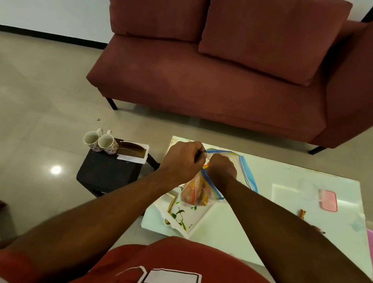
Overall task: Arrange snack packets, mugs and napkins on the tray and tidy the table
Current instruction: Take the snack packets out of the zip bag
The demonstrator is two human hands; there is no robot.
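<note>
At the far left corner of the counter (297, 182), our left hand (182, 159) pinches the blue zip edge of a clear bag (237, 168), while our right hand (223, 168) is closed on the bag's mouth just beside it. Snack packets (197, 191) hang bunched inside, above a leaf-printed tray (179, 214). We judge it best to hold the mouth wide and draw packets out one by one. Two mugs (100, 142) and napkins (133, 152) wait on a dark stool (107, 172), well apart. We can read no label anywhere.
</note>
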